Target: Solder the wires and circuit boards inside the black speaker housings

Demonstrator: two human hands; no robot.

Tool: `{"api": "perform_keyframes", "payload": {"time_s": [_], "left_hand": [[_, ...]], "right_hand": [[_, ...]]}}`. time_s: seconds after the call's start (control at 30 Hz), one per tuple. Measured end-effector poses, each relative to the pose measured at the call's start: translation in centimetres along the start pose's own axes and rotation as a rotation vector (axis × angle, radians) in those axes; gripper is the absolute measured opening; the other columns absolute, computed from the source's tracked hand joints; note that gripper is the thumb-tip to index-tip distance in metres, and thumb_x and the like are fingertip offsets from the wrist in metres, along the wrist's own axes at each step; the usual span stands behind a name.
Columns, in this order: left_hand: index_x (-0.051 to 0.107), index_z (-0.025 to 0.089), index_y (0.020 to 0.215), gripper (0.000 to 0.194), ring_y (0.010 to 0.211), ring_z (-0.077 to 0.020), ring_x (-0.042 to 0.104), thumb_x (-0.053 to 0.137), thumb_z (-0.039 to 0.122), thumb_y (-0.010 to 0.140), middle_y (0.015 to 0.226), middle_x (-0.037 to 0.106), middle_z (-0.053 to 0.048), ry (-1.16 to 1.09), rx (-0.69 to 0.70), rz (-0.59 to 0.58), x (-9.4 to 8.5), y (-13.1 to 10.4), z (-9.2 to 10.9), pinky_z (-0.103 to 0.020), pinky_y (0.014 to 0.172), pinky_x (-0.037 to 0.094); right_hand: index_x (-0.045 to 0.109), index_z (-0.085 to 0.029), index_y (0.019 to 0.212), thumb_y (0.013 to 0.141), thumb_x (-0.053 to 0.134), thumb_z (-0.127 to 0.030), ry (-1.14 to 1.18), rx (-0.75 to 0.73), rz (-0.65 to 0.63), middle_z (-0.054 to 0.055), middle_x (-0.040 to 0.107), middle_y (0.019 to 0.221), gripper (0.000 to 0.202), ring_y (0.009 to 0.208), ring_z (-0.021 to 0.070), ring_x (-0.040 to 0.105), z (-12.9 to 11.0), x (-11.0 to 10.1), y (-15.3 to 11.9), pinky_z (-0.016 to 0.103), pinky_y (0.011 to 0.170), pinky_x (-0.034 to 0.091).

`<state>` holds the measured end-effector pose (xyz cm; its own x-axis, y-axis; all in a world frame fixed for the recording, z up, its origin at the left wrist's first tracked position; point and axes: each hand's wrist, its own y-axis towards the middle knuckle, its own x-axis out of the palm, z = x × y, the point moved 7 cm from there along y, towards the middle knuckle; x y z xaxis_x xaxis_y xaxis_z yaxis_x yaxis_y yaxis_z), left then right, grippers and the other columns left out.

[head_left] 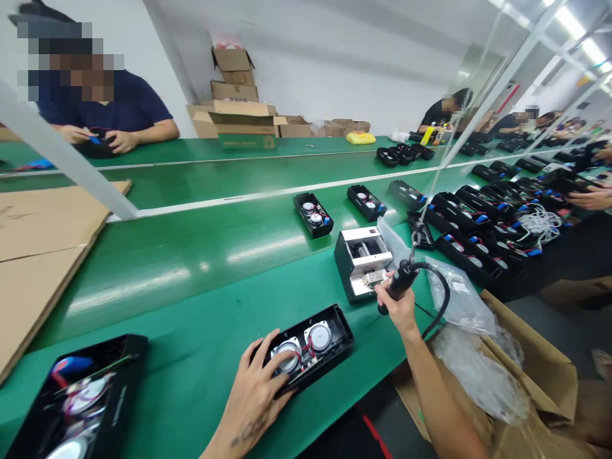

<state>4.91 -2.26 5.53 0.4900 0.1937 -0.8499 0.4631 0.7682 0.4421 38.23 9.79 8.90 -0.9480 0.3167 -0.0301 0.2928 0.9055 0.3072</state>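
My left hand (262, 379) grips the left end of a black speaker housing (329, 357), fingers over its far edge and into the open side. Two round speaker drivers (318, 336) and red wires show inside it. My right hand (400, 307) is closed around a black electric screwdriver (404, 279), which hangs from above and trails a thick cable. The screwdriver's lower end is beside a black and white screw feeder (364, 258); I cannot make out its bit tip clearly.
Another open speaker housing (127, 370) lies at the near left, beyond it a cardboard sheet (43, 242). Two housings rest on the green belt (191, 255). Many more crowd the right side. Plastic bags (461, 299) fill a carton at right. Co-workers sit across and farther along.
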Motion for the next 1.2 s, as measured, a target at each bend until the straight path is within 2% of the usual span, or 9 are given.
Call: {"api": "perform_keyframes", "payload": {"time_s": [0.13,0.23,0.37,0.5,0.63,0.77,0.9,1.03,1.2], "left_hand": [[0.073,0.03,0.081,0.009,0.142,-0.0399,0.054,0.081,0.03,0.085,0.12,0.079,0.003,0.044,-0.037,0.054,0.5,0.4,-0.2,-0.059,0.111,0.041],[0.075,0.03,0.084,0.006,0.142,-0.0399,0.054,0.076,0.027,0.089,0.119,0.079,0.0,0.109,-0.016,0.042,0.9,1.4,0.1,-0.058,0.107,0.043],[0.075,0.029,0.083,0.009,0.14,-0.0408,0.054,0.072,0.025,0.091,0.12,0.079,0.0,0.113,-0.002,0.034,0.7,2.6,0.4,-0.059,0.105,0.045],[0.073,0.028,0.08,0.011,0.14,-0.0418,0.055,0.073,0.024,0.09,0.121,0.079,0.001,0.111,0.004,0.026,0.5,2.8,0.5,-0.06,0.105,0.045],[0.075,0.028,0.083,0.007,0.141,-0.0414,0.055,0.079,0.024,0.087,0.122,0.079,-0.001,0.115,-0.024,0.004,0.6,2.6,0.6,-0.059,0.108,0.045],[0.079,0.028,0.088,0.005,0.144,-0.0421,0.052,0.082,0.025,0.086,0.124,0.078,-0.003,0.103,-0.076,-0.056,0.9,2.5,0.9,-0.061,0.112,0.044],[0.08,0.029,0.088,0.003,0.147,-0.043,0.05,0.083,0.029,0.088,0.126,0.078,-0.002,0.073,-0.113,-0.082,1.1,2.4,1.1,-0.064,0.115,0.042],[0.081,0.031,0.094,0.007,0.148,-0.042,0.049,0.084,0.03,0.087,0.127,0.078,-0.002,0.044,-0.143,-0.055,1.3,2.1,1.0,-0.063,0.116,0.041],[0.081,0.032,0.1,0.012,0.147,-0.0417,0.049,0.082,0.029,0.088,0.125,0.078,-0.003,0.029,-0.143,-0.006,1.3,2.0,1.0,-0.062,0.117,0.039]], "right_hand": [[0.047,-0.028,0.11,0.09,0.075,-0.041,0.179,-0.129,0.162,-0.015,0.049,0.06,0.037,0.043,0.011,0.048,-3.8,-1.3,2.1,0.027,0.05,0.044],[0.046,-0.028,0.112,0.09,0.076,-0.043,0.208,-0.233,0.227,-0.014,0.05,0.06,0.04,0.042,0.0105,0.048,-6.3,-0.8,3.6,0.027,0.049,0.045],[0.05,-0.025,0.1,0.088,0.076,-0.041,0.039,-0.194,0.142,-0.012,0.055,0.053,0.033,0.043,0.0125,0.052,-6.5,1.7,5.0,0.03,0.054,0.052],[0.054,-0.025,0.094,0.081,0.083,-0.04,-0.01,-0.027,-0.046,-0.009,0.056,0.052,0.034,0.043,0.0136,0.051,-4.9,3.1,5.2,0.031,0.049,0.05],[0.055,-0.025,0.097,0.084,0.082,-0.037,0.131,0.11,-0.306,-0.012,0.052,0.053,0.032,0.038,0.0109,0.046,-4.8,4.9,1.9,0.027,0.041,0.042],[0.048,-0.03,0.119,0.094,0.076,-0.039,0.468,0.083,-0.389,-0.016,0.049,0.055,0.038,0.035,0.0097,0.041,-7.0,7.8,-3.9,0.023,0.038,0.038],[0.045,-0.036,0.122,0.099,0.072,-0.039,0.594,0.027,-0.461,-0.013,0.053,0.064,0.036,0.036,0.0101,0.044,-8.7,11.9,-8.3,0.024,0.038,0.04],[0.047,-0.033,0.121,0.1,0.071,-0.039,0.537,0.009,-0.528,-0.011,0.054,0.066,0.033,0.039,0.0103,0.046,-8.7,14.8,-9.8,0.026,0.041,0.043],[0.047,-0.03,0.123,0.101,0.069,-0.037,0.44,-0.046,-0.561,-0.012,0.052,0.062,0.031,0.044,0.0108,0.048,-8.2,15.8,-10.1,0.026,0.047,0.045]]}}
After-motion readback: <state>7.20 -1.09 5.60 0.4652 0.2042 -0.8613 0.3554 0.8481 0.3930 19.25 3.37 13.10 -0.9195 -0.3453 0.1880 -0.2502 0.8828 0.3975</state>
